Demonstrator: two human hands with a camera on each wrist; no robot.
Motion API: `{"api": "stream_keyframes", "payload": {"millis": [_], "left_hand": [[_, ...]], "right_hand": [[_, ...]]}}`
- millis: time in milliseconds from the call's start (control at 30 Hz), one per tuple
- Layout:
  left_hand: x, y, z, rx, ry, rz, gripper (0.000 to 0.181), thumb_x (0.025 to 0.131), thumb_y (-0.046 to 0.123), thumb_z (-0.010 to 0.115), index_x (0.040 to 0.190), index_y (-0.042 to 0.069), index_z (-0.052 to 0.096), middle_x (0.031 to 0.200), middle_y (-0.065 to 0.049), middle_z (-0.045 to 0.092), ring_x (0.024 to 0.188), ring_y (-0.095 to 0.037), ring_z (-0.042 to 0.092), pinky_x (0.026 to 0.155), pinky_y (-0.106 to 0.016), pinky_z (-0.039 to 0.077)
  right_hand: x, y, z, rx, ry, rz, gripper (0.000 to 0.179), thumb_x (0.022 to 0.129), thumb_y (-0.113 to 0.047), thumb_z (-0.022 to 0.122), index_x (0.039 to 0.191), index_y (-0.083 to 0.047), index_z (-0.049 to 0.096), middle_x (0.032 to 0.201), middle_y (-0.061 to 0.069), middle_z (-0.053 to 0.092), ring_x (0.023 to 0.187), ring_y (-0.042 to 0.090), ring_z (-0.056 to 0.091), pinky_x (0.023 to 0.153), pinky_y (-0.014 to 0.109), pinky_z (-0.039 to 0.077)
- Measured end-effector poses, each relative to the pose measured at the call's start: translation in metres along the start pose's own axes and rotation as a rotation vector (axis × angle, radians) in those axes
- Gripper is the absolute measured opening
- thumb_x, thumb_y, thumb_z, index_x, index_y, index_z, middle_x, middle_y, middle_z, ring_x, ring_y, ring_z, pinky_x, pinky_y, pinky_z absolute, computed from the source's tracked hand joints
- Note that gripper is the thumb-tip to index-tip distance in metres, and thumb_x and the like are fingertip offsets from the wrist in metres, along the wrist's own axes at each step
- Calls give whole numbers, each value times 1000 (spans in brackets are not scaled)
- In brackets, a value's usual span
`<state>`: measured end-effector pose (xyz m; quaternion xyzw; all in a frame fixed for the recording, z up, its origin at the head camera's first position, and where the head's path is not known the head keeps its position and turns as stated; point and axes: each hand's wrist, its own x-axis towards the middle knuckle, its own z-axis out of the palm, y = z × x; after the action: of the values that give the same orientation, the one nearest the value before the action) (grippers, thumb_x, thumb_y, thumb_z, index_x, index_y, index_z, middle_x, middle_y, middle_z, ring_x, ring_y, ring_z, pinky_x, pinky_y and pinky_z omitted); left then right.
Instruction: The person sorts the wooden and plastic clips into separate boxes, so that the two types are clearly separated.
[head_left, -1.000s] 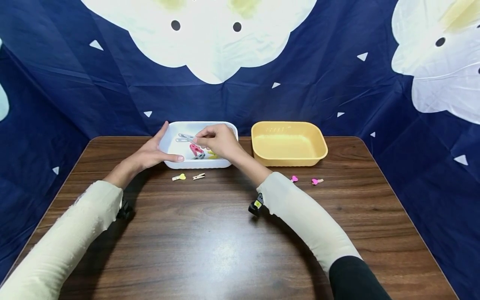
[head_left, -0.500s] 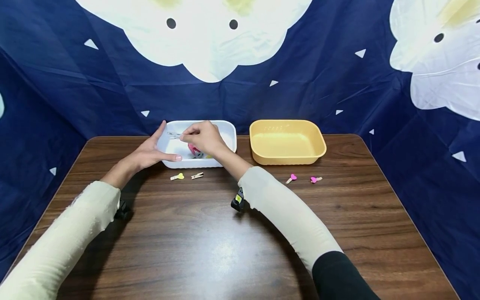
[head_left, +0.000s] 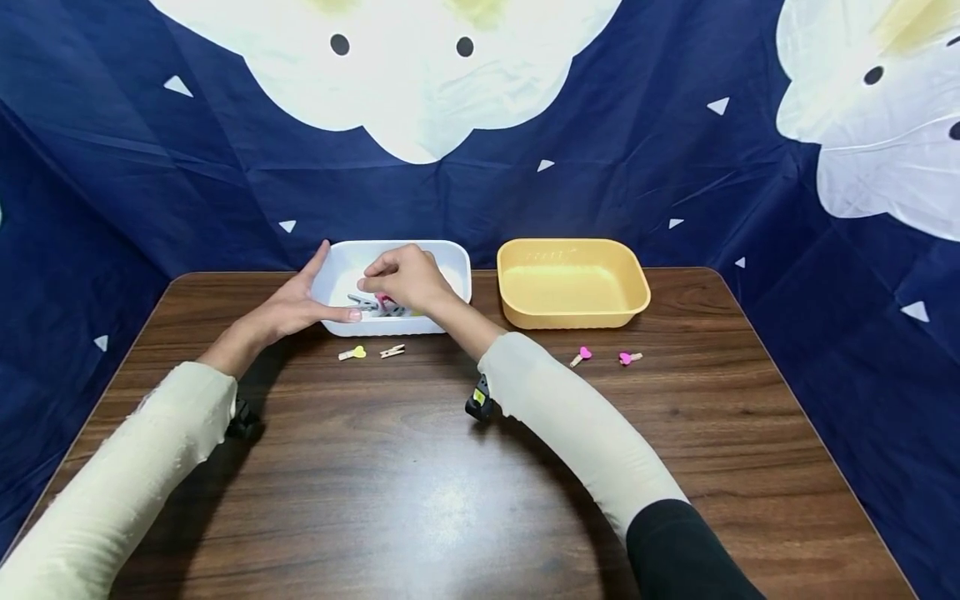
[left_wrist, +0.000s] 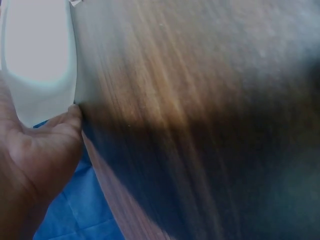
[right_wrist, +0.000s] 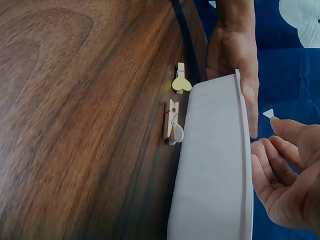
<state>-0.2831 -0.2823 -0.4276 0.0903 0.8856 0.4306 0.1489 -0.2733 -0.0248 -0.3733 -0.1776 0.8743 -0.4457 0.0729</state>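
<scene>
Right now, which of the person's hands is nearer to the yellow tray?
Right: the right hand is over the white tray, left of the yellow tray; the left hand is farther off, at the white tray's left end.

One second before, my right grip (head_left: 411,277) pinched the grey clip (head_left: 362,302) above the white tray (head_left: 390,328); half a second later it pinched it more to the left. Now I had let it go: the clip lay inside the tray, toward the front, near the thumb of my left grip (head_left: 291,305). Compared with the first moment, my right grip was more to the left and hid part of the pink clip (head_left: 383,298), which was before plainly visible. My right sleeve (head_left: 573,421) had also moved leftward, so the pink heart peg (head_left: 583,354) on the surface (head_left: 337,475), partly covered at first, had come fully into view.
</scene>
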Motion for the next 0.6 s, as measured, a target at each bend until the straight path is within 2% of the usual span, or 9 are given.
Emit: {"api": "stream_keyframes", "payload": {"millis": [100,300,433,600], "left_hand": [[-1,1,0,-23,8,5,147,93,28,96,178,27,-25,189,-3,-21,177,-38,-7,144,-63,4],[-1,3,1,-55,31,20,150,93,27,95,175,34,-30,186,8,-27,177,-30,-15,145,-61,-1],[-2,2,3,-48,58,31,141,99,32,90,175,33,-29,185,10,-29,176,-26,-20,145,-61,-4],[-5,-2,2,-35,105,30,127,105,45,80,177,36,-24,187,11,-26,177,-26,-18,145,-61,-3]], "right_hand": [[-3,3,-5,-5,14,-26,19,101,-31,88,113,-16,91,109,-3,89,97,8,78,83,20,57],[-11,7,-20,-3,33,-50,17,101,-29,88,111,-15,91,108,-1,89,96,7,77,84,19,56],[-18,10,-33,23,48,-57,17,101,-28,89,112,-15,91,109,0,88,95,7,76,83,20,58],[-29,17,-51,48,89,-79,15,101,-29,89,110,-17,91,104,-1,88,92,10,77,80,23,57]]}}
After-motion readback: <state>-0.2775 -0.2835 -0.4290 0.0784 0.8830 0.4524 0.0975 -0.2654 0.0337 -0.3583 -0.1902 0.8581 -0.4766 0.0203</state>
